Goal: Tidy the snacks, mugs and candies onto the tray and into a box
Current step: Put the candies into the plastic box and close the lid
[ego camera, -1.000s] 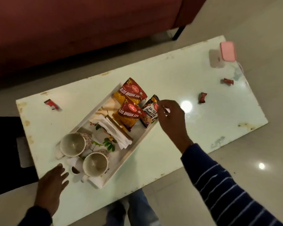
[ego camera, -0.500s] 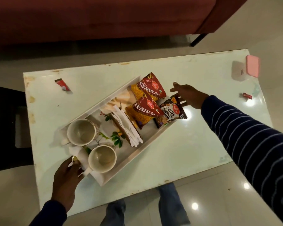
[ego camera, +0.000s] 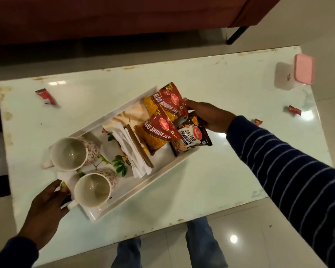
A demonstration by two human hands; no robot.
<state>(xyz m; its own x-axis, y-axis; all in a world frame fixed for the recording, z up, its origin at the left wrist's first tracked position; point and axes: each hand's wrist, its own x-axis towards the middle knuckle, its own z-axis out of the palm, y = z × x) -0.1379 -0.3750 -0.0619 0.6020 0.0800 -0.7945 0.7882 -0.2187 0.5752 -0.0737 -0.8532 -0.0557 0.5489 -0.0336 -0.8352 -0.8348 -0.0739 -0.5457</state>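
A white tray (ego camera: 143,187) lies slantwise on the pale table. In it stand two floral mugs (ego camera: 70,153) (ego camera: 94,189), a stack of napkins (ego camera: 132,153), two red snack packets (ego camera: 167,101) (ego camera: 155,134) and a dark peanut packet (ego camera: 191,135). My left hand (ego camera: 46,207) grips the tray's near left end, beside the nearer mug. My right hand (ego camera: 209,115) holds the tray's far right end, touching the packets. Wrapped candies lie loose on the table: one at far left (ego camera: 45,95), two at right (ego camera: 294,110) (ego camera: 258,121).
A clear plastic box (ego camera: 284,78) with its pink lid (ego camera: 304,71) leaning on it stands at the table's far right corner. A red sofa (ego camera: 108,18) runs behind the table. My legs (ego camera: 197,246) show below the near edge.
My right hand let go of the peanut packet and moved to the tray's right end. My left hand came forward and took hold of the tray's left end.
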